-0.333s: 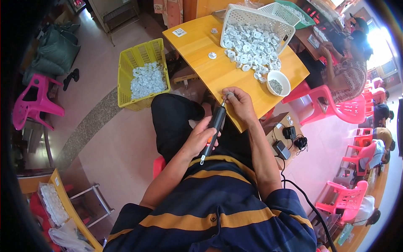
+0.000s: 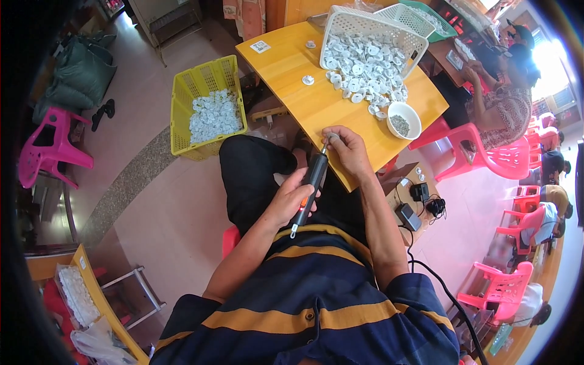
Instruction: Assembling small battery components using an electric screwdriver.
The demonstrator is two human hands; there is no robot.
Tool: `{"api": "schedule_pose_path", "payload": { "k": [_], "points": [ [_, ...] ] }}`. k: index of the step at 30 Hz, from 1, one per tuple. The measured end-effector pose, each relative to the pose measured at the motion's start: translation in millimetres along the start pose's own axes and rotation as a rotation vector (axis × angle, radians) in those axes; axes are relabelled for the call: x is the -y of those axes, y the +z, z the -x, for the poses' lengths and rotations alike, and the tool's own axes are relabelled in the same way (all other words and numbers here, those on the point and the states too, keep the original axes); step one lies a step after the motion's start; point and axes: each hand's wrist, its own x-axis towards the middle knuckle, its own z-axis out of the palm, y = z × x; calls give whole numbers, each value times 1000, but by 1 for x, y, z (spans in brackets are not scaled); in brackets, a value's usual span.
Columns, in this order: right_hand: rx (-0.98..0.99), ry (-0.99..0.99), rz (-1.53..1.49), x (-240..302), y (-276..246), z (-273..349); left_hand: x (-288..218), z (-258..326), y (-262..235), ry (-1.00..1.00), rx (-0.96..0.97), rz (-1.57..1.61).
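Observation:
My left hand (image 2: 291, 199) is wrapped round a black electric screwdriver (image 2: 311, 182) with an orange switch, tilted with its bit pointing up and away from me. Over the table's near edge, my right hand (image 2: 345, 149) pinches a small white plastic part (image 2: 331, 137) between thumb and fingers. The screwdriver's tip meets that part, mostly covered by my fingers. A white bowl (image 2: 414, 115) of small metal screws (image 2: 399, 125) stands at the table's right. Behind it, a pile of white round plastic parts (image 2: 365, 67) spills out of a tipped white basket (image 2: 331, 27).
The yellow wooden table (image 2: 283, 58) has two loose parts near its left side. A yellow crate (image 2: 176, 121) with more white parts stands on the floor at left. Power adapters (image 2: 409, 216) and cables lie at right. A co-worker (image 2: 499, 115) sits beyond, near pink chairs (image 2: 465, 149).

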Motion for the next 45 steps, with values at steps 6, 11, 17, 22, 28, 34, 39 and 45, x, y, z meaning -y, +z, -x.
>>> {"api": "schedule_pose_path", "payload": {
  "k": [6,11,17,22,28,34,39,45],
  "points": [
    [8,2,-6,-1,0,0,0,0,-1,0,3,11],
    [-3,11,-9,1,0,1,-1,1,0,-8,8,17],
    [3,23,-47,-2,-1,0,-1,1,-1,-9,32,61],
    [15,-19,-113,-1,-1,-6,-10,-1,-4,-26,115,265],
    [-124,-127,-191,4,29,-38,-14,-2,-21,32,207,551],
    [-287,-567,880,10,29,-84,-15,-2,-22,38,50,511],
    [-140,-391,1218,3,50,-91,-18,-2,-26,32,-9,526],
    [-94,-297,1231,3,61,-132,-20,-2,-27,60,-29,527]
  ]
}}
